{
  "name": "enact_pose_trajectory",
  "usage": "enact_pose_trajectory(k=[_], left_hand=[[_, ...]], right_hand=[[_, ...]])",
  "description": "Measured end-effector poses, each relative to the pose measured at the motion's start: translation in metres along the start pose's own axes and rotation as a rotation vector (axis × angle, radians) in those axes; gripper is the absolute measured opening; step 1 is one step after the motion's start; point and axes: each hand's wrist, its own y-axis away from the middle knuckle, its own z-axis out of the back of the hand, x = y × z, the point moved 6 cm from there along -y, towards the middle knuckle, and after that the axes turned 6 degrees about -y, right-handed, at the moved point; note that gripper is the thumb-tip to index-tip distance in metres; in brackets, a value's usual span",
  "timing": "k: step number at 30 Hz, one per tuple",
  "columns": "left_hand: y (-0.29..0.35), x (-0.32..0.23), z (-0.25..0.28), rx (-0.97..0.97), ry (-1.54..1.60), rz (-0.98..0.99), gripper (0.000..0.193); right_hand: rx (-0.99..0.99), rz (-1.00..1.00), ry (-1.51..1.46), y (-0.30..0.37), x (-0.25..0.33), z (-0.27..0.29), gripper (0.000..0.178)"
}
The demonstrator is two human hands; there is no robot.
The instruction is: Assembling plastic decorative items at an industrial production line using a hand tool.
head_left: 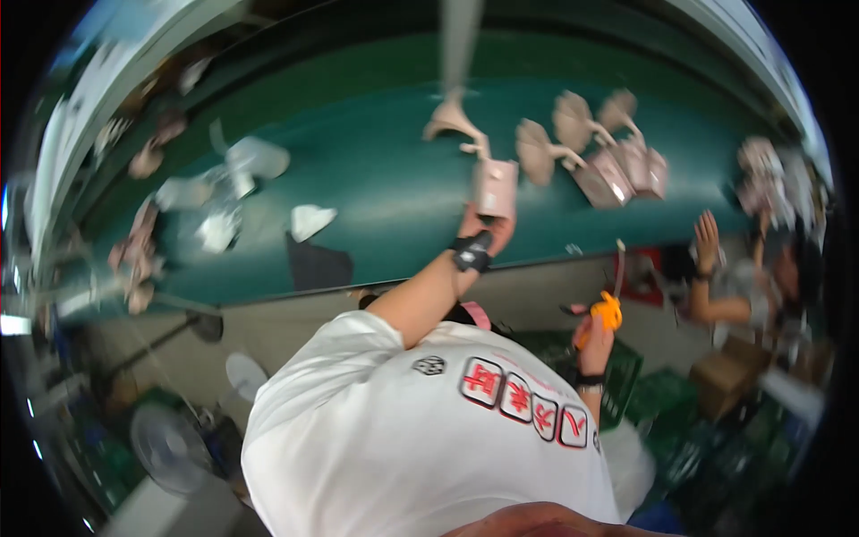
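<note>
My left hand (498, 234), with a black band at the wrist, grips the lower end of a pink box-shaped device (496, 186) over the green work surface. A bent beige arm with a flared end (450, 119) extends from its far side. Off to the right, just in front of the table edge, my right hand (594, 344) is closed around an orange hand tool (608, 311). A thin pale rod rises from the tool toward the table edge. Motion blur hides the tool's exact kind.
Several similar pink devices (605, 179) with round beige heads lie right of my left hand. Clear plastic bags (255, 159), a white crumpled piece (310, 221) and a dark cloth (318, 267) lie left. A co-worker's hand (707, 237) is at the right. A grey post (461, 45) stands ahead.
</note>
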Motion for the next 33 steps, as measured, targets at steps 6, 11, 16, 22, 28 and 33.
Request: enact_pose_trajectory(k=[6, 11, 16, 22, 28, 33], left_hand=[[-0.035, 0.028, 0.041, -0.073, -0.043, 0.090, 0.069], [-0.006, 0.043, 0.016, -0.413, 0.050, 0.155, 0.084], [0.147, -0.014, -0.051, -0.200, -0.816, 0.433, 0.049], [0.349, -0.261, -0.273, -0.033, -0.741, -0.809, 0.015], [0.361, -0.523, -0.432, -0.154, -0.680, -1.422, 0.036], [0.268, -0.710, -0.457, -0.960, -0.959, -1.584, 0.063]], right_hand=[[0.126, 0.065, 0.098, -0.005, -0.004, 0.011, 0.037], [0.220, -0.079, -0.003, -0.008, 0.004, -0.044, 0.036], [0.403, -0.109, -0.089, -0.013, -0.015, -0.091, 0.029], [0.723, 0.011, 0.086, 0.052, 0.047, -0.233, 0.019], [0.817, 0.010, 0.178, 0.120, 0.035, -0.330, 0.036], [0.580, 0.063, 0.422, 0.177, 0.013, -0.384, 0.024]])
